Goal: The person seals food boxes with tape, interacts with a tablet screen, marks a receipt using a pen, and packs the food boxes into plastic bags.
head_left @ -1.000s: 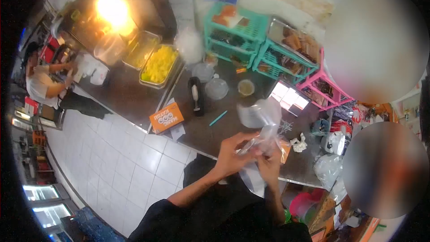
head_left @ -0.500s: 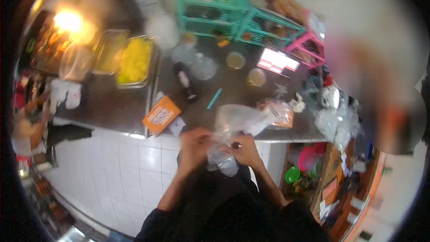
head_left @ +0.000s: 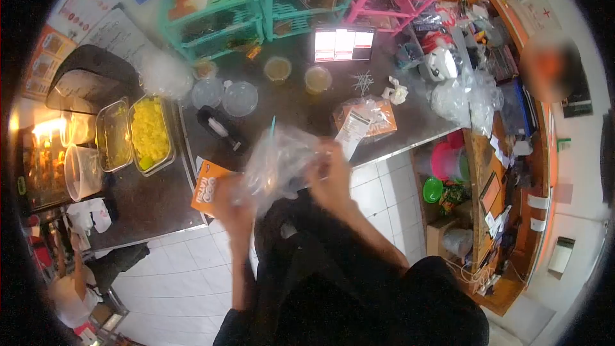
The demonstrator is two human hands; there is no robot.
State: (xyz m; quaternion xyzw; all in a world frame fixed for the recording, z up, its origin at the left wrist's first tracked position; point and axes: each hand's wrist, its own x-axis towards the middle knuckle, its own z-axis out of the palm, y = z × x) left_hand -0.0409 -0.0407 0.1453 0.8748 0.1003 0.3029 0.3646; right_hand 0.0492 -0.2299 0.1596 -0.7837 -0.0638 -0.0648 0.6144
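A clear plastic bag (head_left: 277, 161) is spread between my two hands in front of my body, over the counter's front edge. My left hand (head_left: 232, 208), smeared by motion, is closed on the bag's lower left side. At the bag's right side, my right hand (head_left: 330, 179) pinches the plastic with bent fingers. Just left of the bag, an orange printed box (head_left: 206, 187) lies by the counter edge, partly behind my left hand. A printed receipt (head_left: 352, 133) lies beyond my right hand, against an orange box in clear wrap (head_left: 380, 116). A thin turquoise strip (head_left: 273, 125) shows at the bag's far edge.
On the dark counter (head_left: 295, 106) stand a black stapler-like tool (head_left: 219, 128), round clear tubs (head_left: 240, 98), a lit tablet (head_left: 344, 45) and a tray of yellow food (head_left: 150, 131). Teal racks (head_left: 214, 19) line the back. Another person (head_left: 73, 288) is at far left.
My hands have moved apart, and the bag is now spread wide between them. A receipt now shows by the wrapped box. The view has turned, so the counter looks tilted.
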